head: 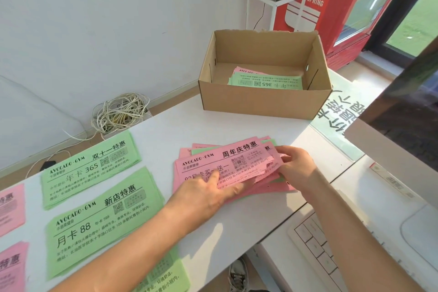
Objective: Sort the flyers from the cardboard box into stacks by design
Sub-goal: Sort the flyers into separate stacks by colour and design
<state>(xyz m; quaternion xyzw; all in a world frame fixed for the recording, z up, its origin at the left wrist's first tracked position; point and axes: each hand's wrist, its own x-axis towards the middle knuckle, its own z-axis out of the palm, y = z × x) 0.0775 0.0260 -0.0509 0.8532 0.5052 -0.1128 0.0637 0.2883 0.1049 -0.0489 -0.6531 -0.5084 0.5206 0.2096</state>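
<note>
A loose pile of pink and green flyers (227,163) lies on the white table (180,123) in the middle. My left hand (208,194) rests on the pile's near left part, its forefinger stretched across the top pink flyer. My right hand (296,163) pinches the right ends of the pink flyers between fingers and thumb. Behind the pile stands the open cardboard box (265,97), with a few green and pink flyers (267,80) on its floor. Sorted stacks lie to the left: two green stacks (90,168) (99,218), a third green stack (166,272) at the near edge, and pink stacks (9,208) (11,265) at the far left.
A white keyboard (317,253) sits on a lower shelf at the near right. A monitor (407,106) rises on the right. A tangle of white cables (118,111) lies on the floor by the wall. A red drinks cooler (331,2) stands behind the box.
</note>
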